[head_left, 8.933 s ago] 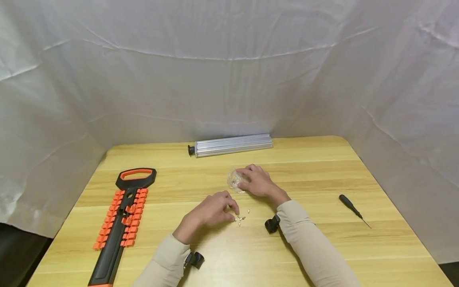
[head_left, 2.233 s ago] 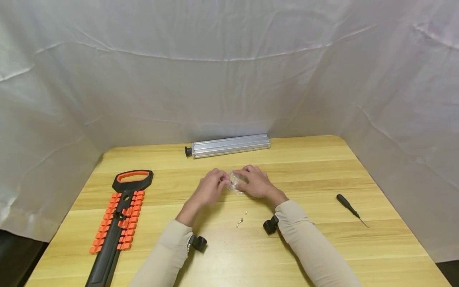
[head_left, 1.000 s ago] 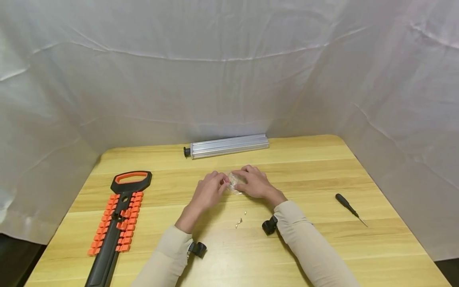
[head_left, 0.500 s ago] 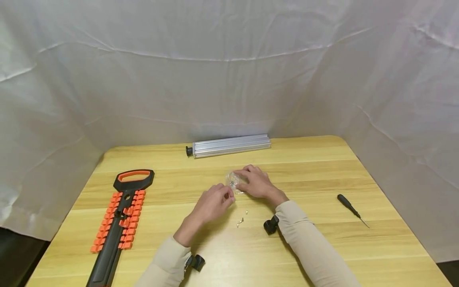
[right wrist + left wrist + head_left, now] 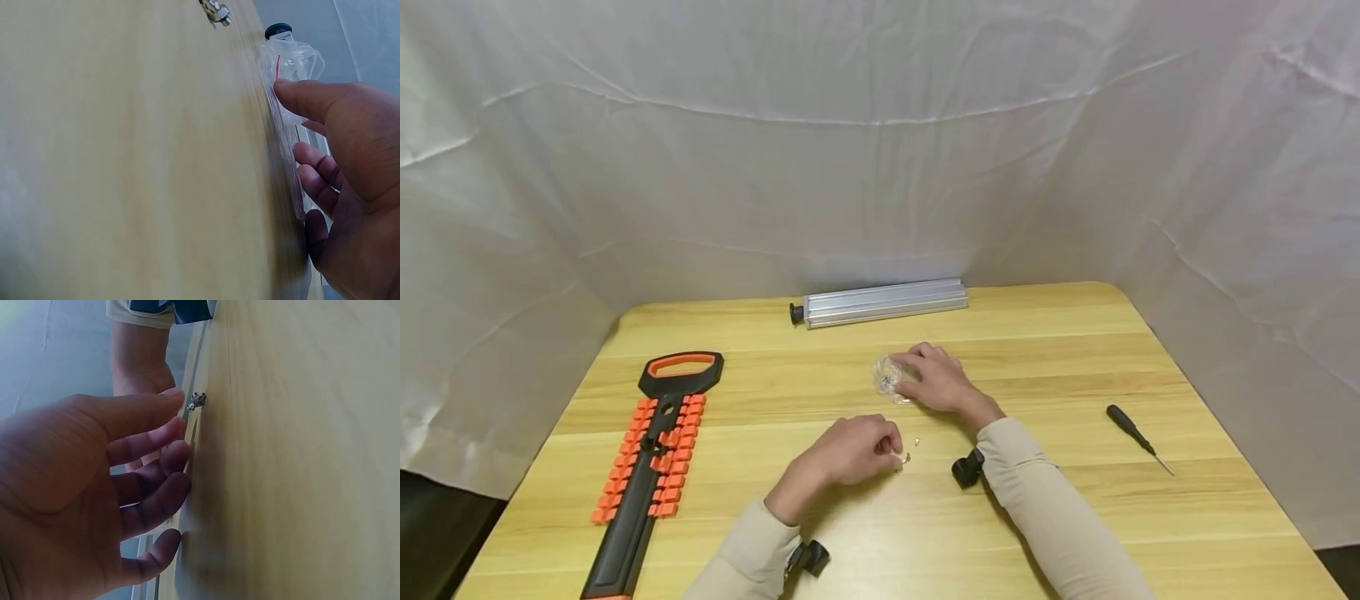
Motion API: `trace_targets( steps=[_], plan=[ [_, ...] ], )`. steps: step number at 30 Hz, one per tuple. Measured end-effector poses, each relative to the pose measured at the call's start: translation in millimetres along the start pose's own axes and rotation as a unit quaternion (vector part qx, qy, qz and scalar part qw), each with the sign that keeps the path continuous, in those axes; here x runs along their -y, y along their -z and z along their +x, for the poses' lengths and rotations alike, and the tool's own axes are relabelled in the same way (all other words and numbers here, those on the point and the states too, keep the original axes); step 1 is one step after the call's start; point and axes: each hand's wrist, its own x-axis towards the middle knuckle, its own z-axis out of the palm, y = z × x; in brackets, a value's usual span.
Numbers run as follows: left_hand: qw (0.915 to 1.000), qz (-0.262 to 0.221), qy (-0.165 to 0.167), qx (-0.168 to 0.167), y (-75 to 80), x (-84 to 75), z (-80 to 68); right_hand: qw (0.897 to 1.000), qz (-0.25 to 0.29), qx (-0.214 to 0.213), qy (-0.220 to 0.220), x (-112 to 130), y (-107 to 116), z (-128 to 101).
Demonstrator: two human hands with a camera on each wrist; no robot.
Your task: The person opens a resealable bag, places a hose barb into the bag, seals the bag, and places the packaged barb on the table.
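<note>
A clear zip-lock bag (image 5: 884, 379) with small metal pieces inside lies on the table. My right hand (image 5: 938, 380) holds it, thumb on the bag near its red line in the right wrist view, fingers curled along its other side. Nearer to me, several small shiny metal pieces (image 5: 907, 457) lie loose on the wood; their exact kind is too small to tell. My left hand (image 5: 856, 450) is right beside these pieces, its fingers bent loosely. In the left wrist view a gap shows between thumb and index fingertips, with the metal cluster (image 5: 198, 400) just beyond them.
A black and orange rack (image 5: 651, 450) with rows of orange clips lies at the left. An aluminium profile (image 5: 887, 303) with a black knob rests along the back edge. A black-handled screwdriver (image 5: 1131, 429) lies at the right. Pale curtains surround the table.
My left hand was at the bag about a second ago and has come back toward me to the loose pieces, which are fewer than in the oldest frame. The right hand stays on the bag.
</note>
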Motion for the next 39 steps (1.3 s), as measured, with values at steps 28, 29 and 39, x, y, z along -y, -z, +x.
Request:
trace_targets(
  steps=[28,29,39],
  plan=[
    [0.9983,0.054,-0.018,0.008,-7.0,-3.4,-1.8,1.000,0.000,0.002,-0.002,-2.4,0.2,2.4],
    [0.9988,0.047,-0.015,0.002,-5.9,-2.1,-1.6,1.000,0.001,0.001,-0.002,-2.4,0.1,2.3],
    [0.9952,0.000,0.020,-0.096,8.1,11.7,8.2,1.000,-0.001,0.005,-0.007,-2.2,-0.9,1.9]
  ],
)
